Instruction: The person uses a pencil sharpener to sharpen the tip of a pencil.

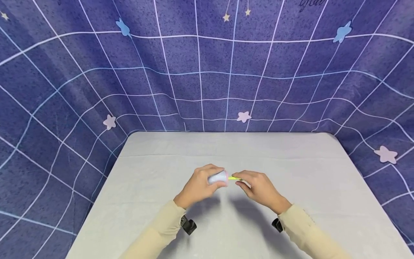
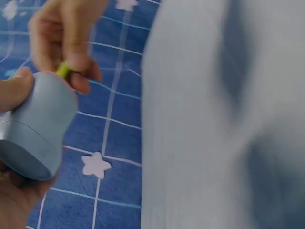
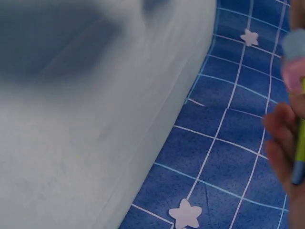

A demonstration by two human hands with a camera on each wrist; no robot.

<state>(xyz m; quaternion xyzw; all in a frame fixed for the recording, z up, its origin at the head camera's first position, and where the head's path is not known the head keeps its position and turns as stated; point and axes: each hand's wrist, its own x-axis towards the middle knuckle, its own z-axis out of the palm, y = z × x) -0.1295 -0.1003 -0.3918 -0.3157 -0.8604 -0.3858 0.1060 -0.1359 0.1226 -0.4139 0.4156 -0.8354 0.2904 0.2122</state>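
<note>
Above the white table, my left hand (image 1: 198,182) grips a light blue, waisted pencil sharpener (image 1: 218,177) lying on its side, its pink end turned toward the right hand. A slim yellow-green pencil (image 1: 233,178) meets that pink end. My right hand (image 1: 260,187) pinches the pencil between fingers and thumb. In the left wrist view the sharpener (image 2: 45,114) shows its wide, dark underside, with the thumb along its side. At the right wrist view's edge, the pencil (image 3: 300,148) runs past the fingers and finishes in a blue tip; its other end is hidden in the sharpener.
A white cloth covers the table (image 1: 155,158), with the shadows of both arms on it. Behind and at the sides hangs a blue-purple grid curtain (image 1: 207,82) with star shapes. Each wrist carries a small black camera (image 1: 188,225).
</note>
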